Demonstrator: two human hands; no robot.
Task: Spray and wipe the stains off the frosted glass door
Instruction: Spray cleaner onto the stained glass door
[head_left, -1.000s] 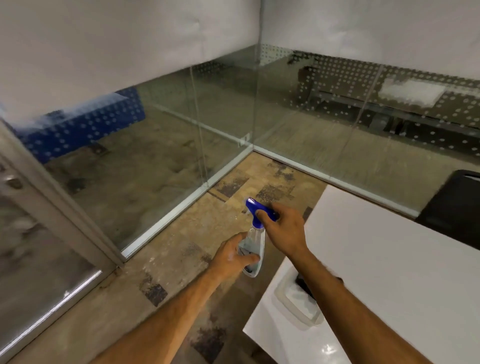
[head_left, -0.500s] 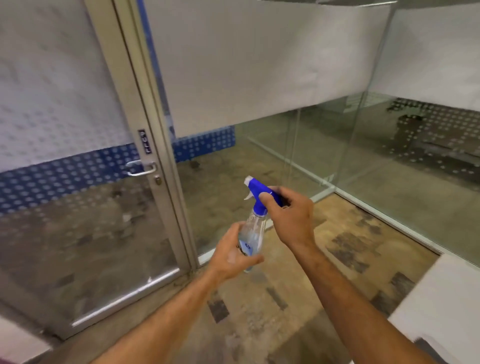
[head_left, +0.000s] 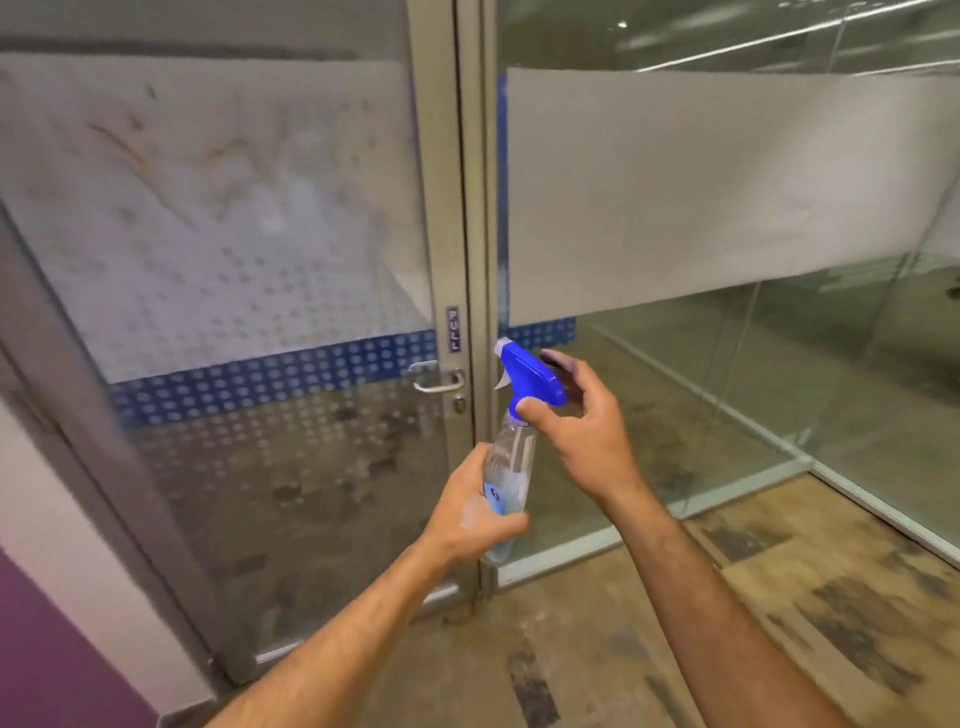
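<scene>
The left hand is closed around the lower body of a clear plastic spray bottle with a blue trigger head and holds it upright in front of the door frame. The right hand is at the blue trigger head: the thumb rests against the bottle neck, the fingers are spread and loosely curved behind the head, and the grip is not closed. The nozzle points left, toward the frosted glass door with a metal frame.

The door fills the left half of the view. Its upper frosted panel carries brownish streak stains near the upper left area, and a blue dotted band crosses the glass at handle height. A silver lever handle sits on the door's right edge, below a small vertical label reading PULL. The bottle is just right of the handle. Right of the frame stands a fixed glass partition with a plain frosted band. A worn, patchy brown floor lies below.
</scene>
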